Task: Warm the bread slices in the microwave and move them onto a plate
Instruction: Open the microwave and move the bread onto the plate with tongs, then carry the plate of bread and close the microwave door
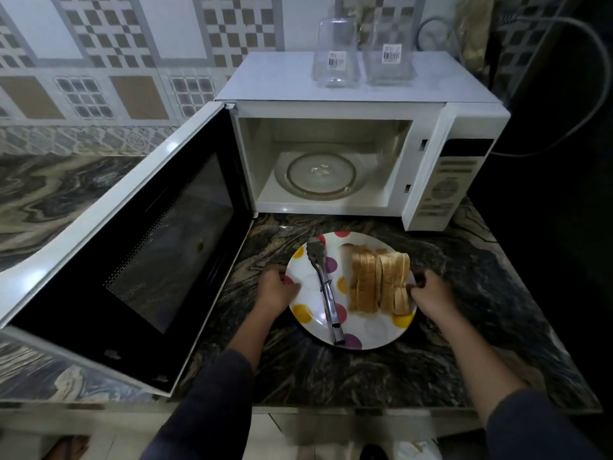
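Bread slices (379,280) stand on edge in a tight row on the right half of a spotted plate (365,327). Metal tongs (323,283) lie on the plate just left of the bread, with the jaws pointing toward the microwave (365,71) and the handle end reaching the near rim.

The plate is on or just above the dark marbled counter (331,373), directly in front of the microwave. Whether it is lifted cannot be told.

The left hand (273,288) grips the plate's left rim, with the thumb on top and the fingers curled down over the edge. The right hand (429,292) grips the right rim just beside the outermost slice, its fingers curled round the edge. Both forearms come out of dark sleeves.

The microwave door (132,254) is swung wide open to the left. Inside the white cavity sits the glass turntable (321,175), with nothing on it.

Two clear containers (336,58) with barcode labels stand side by side on top of the microwave. A grey cable (590,61) loops down at the right, in front of a dark area. Patterned tiles cover the wall behind.
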